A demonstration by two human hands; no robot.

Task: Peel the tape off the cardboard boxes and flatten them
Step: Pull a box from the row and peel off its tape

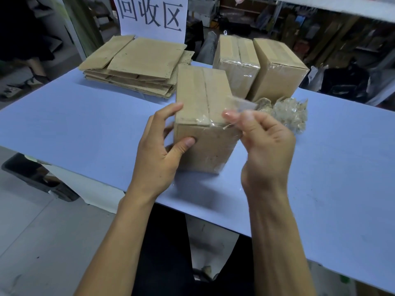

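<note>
Box (203,116) stands upright near the front edge of the blue table (85,124), top seam facing up. Left hand (158,150) grips its left side: thumb curled onto the near face, fingers wrapped round the far left edge. Right hand (267,137) is just right of the box's top corner, fingertips pinching a clear strip of tape (241,104) lifted off the top; a shred still clings at the front top edge.

Around it: wad of crumpled tape (286,113) directly behind the right hand, partly hidden by it. Two more taped boxes (256,65) stand behind, side by side, touching. Stack of flattened cardboard (136,65) at the back left. White paper sign (151,16) with large characters behind the stack.
</note>
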